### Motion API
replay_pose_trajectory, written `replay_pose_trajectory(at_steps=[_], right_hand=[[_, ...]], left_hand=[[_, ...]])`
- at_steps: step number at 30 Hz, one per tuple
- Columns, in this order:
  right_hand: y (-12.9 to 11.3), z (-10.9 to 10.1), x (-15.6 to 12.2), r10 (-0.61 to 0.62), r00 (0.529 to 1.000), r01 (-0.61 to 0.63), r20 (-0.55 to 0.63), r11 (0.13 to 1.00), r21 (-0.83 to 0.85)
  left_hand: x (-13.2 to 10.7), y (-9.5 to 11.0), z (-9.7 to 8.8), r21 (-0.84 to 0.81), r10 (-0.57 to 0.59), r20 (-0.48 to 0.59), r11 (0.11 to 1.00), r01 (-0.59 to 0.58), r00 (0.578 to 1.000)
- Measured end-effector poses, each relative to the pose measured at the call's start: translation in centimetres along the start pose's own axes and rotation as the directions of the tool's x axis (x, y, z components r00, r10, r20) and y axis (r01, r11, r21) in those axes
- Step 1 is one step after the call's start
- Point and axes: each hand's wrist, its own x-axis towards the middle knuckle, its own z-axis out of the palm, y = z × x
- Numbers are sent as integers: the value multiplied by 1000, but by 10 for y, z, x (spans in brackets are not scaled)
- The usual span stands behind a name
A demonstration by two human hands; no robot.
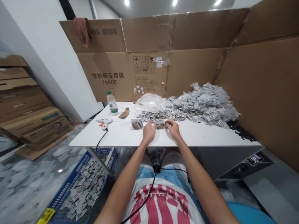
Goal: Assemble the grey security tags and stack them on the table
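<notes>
Between my two hands, on the white table (126,137), stands a stack of small grey metal pieces (160,125). The fingers of my left hand (149,130) close on the stack's left side. My right hand (173,129) pinches its right side with thumb and fingertips. A second neat stack of the same pieces (136,124) stands just left of my left hand, not touched. Behind my hands lie many loose grey pieces (173,114), spread out in a low heap. What exactly the pieces are is too small to tell.
A large pile of plastic-bagged pieces (210,104) is at the right, with black strips (243,132) beside it. A glue gun (105,123), a bottle (112,102) and a clear bag (150,102) are also on the table. Cardboard (196,65) walls the back. Below left sits a blue crate (66,188).
</notes>
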Motion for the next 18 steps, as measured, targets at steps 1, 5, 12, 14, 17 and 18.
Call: replay_pose_trajectory(at_steps=[1,5,12,14,17,18], right_hand=[[0,0,0,1,1000,-1,1,1000,-2],[0,0,0,-7,1000,7,2,1000,-16],[5,1,0,25,999,-25,-24,1000,-17],[6,1,1,27,999,-28,-24,999,-29],[6,0,1,22,1000,-23,-8,998,-50],[6,0,1,25,1000,-25,-2,998,-55]], left_hand=[[0,0,0,1,0,2,1000,0,1000],[-1,3,-2,1,-9,1,1000,9,1000],[-2,7,-4,-45,-59,-21,997,58,998],[-2,8,-4,-48,-64,-20,997,63,998],[-2,8,-4,-50,-65,-18,997,64,998],[-2,8,-4,-51,-65,-18,997,64,998]])
